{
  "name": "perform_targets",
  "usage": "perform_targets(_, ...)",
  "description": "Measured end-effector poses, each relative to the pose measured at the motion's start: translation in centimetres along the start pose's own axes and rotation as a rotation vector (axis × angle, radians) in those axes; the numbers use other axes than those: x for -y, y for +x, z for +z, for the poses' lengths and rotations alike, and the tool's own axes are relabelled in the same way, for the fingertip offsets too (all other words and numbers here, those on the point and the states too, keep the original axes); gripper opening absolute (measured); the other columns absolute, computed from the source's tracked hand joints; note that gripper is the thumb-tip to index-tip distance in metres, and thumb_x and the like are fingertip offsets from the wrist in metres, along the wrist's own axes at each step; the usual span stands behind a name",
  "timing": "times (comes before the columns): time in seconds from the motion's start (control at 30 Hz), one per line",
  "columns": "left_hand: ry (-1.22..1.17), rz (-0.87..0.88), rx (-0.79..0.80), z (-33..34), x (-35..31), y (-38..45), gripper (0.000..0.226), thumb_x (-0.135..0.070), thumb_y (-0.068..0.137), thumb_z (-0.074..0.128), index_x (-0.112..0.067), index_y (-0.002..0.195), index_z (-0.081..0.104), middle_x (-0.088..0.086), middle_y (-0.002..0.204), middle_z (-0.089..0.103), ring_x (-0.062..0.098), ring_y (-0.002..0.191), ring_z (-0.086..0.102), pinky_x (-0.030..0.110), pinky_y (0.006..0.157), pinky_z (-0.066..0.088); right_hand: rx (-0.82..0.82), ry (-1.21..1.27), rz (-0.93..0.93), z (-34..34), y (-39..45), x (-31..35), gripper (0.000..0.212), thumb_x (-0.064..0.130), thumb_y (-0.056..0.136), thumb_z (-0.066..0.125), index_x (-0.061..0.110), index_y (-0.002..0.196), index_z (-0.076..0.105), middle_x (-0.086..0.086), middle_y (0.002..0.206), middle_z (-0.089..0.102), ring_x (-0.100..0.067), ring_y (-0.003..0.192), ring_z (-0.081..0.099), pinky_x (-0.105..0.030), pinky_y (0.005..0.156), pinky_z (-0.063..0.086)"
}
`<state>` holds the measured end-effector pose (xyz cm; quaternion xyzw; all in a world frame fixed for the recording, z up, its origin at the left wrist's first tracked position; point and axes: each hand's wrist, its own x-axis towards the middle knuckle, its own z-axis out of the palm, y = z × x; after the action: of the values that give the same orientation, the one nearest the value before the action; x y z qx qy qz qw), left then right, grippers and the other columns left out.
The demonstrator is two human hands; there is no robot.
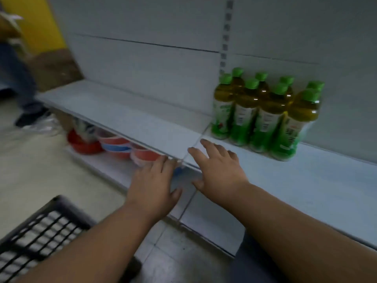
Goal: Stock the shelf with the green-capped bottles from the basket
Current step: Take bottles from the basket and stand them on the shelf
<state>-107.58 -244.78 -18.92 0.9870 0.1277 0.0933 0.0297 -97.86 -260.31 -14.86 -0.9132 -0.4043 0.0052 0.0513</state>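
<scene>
Several green-capped bottles (263,115) of yellow-green drink stand in two rows on the white shelf (126,117), against its back wall at the right. My right hand (216,166) hovers flat over the shelf's front edge, fingers spread, a short way left of and in front of the bottles, holding nothing. Below and left of it, my left hand (155,182) is spread with its fingertips at the shelf lip, also empty. The black mesh basket (40,231) sits at the bottom left; its contents are not visible.
Red and blue plastic bowls (116,146) are stacked on the lower shelf under the edge. A person's legs and dark shoe (26,117) stand on the floor at far left. The shelf stretches bare to the left of the bottles.
</scene>
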Motion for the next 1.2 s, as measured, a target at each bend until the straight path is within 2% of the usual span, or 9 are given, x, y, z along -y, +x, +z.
perform_targets(0.1,0.108,-0.229,0.049,-3.3,6.3,-6.9,0.074,-0.061,0.08,0.062,-0.02,0.14,0.048,0.004,0.136,0.055,0.029,0.114,0.058,0.044,0.09,0.049,0.021,0.003,-0.196,0.1,1.7,8.6,0.076,0.05,0.088,0.061,0.035,0.151,0.02,-0.007,0.16,0.017,-0.032,0.142,0.025,-0.051,0.113,0.029)
perform_targets(0.27,0.137,-0.564,0.04,-6.4,13.3,-17.7,0.079,-0.068,0.087,0.049,-0.027,0.151,0.029,-0.001,0.154,0.036,0.025,0.134,0.042,0.044,0.106,0.038,0.091,0.003,-0.496,1.5,1.9,22.3,0.075,0.052,0.086,0.061,0.035,0.149,0.023,-0.006,0.153,0.028,-0.031,0.138,0.033,-0.048,0.106,0.035)
perform_targets(0.43,0.129,-0.809,0.094,-5.3,17.7,-25.6,0.08,-0.07,0.088,0.045,-0.025,0.151,0.028,0.001,0.154,0.036,0.026,0.135,0.04,0.048,0.108,0.037,0.146,0.013,-0.691,4.3,1.2,31.0,0.076,0.051,0.083,0.065,0.034,0.148,0.029,-0.003,0.148,0.038,-0.027,0.133,0.041,-0.046,0.105,0.04)
perform_targets(0.57,0.048,-0.967,0.167,-0.6,19.8,-28.7,0.078,-0.07,0.088,0.044,-0.025,0.151,0.029,0.002,0.153,0.038,0.026,0.136,0.04,0.049,0.107,0.038,0.229,0.006,-0.756,9.9,2.4,34.2,0.076,0.051,0.085,0.065,0.032,0.149,0.029,-0.004,0.147,0.04,-0.028,0.131,0.043,-0.047,0.103,0.042)
perform_targets(0.67,-0.024,-1.063,0.24,3.9,20.4,-30.1,0.072,-0.07,0.088,0.042,-0.027,0.145,0.035,0.002,0.145,0.045,0.026,0.128,0.045,0.049,0.103,0.041,0.342,0.015,-0.773,15.0,3.7,35.3,0.075,0.046,0.086,0.067,0.029,0.149,0.031,-0.005,0.144,0.043,-0.027,0.127,0.045,-0.048,0.103,0.044)
perform_targets(0.73,-0.084,-1.147,0.278,7.0,20.7,-30.8,0.073,-0.071,0.089,0.041,-0.026,0.146,0.033,0.003,0.147,0.043,0.027,0.131,0.043,0.049,0.104,0.04,0.43,0.025,-0.784,18.5,4.4,35.9,0.073,0.044,0.086,0.067,0.029,0.148,0.032,-0.005,0.141,0.044,-0.026,0.125,0.046,-0.046,0.101,0.045)
perform_targets(0.9,-0.208,-1.352,0.249,12.5,20.2,-31.8,0.072,-0.069,0.092,0.033,-0.019,0.143,0.037,0.005,0.141,0.047,0.026,0.128,0.044,0.045,0.103,0.039,0.614,0.008,-0.845,26.5,5.8,38.5,0.07,0.044,0.084,0.07,0.027,0.143,0.037,-0.007,0.135,0.046,-0.028,0.121,0.05,-0.046,0.096,0.05)
perform_targets(1.03,-0.211,-1.368,0.265,14.5,20.1,-32.4,0.078,-0.072,0.092,0.025,-0.018,0.147,0.034,0.008,0.151,0.039,0.027,0.137,0.035,0.046,0.11,0.03,0.757,-0.067,-0.903,31.2,6.8,39.7,0.074,0.044,0.085,0.072,0.024,0.146,0.036,-0.011,0.139,0.044,-0.031,0.121,0.051,-0.041,0.096,0.049)
perform_targets(1.2,-0.215,-1.346,0.303,14.8,20.3,-32.4,0.078,-0.07,0.093,0.028,-0.018,0.151,0.03,0.01,0.156,0.035,0.027,0.144,0.029,0.049,0.117,0.025,0.851,-0.154,-0.899,35.0,9.2,40.6,0.071,0.042,0.086,0.072,0.023,0.145,0.039,-0.011,0.137,0.046,-0.03,0.119,0.053,-0.036,0.094,0.047)
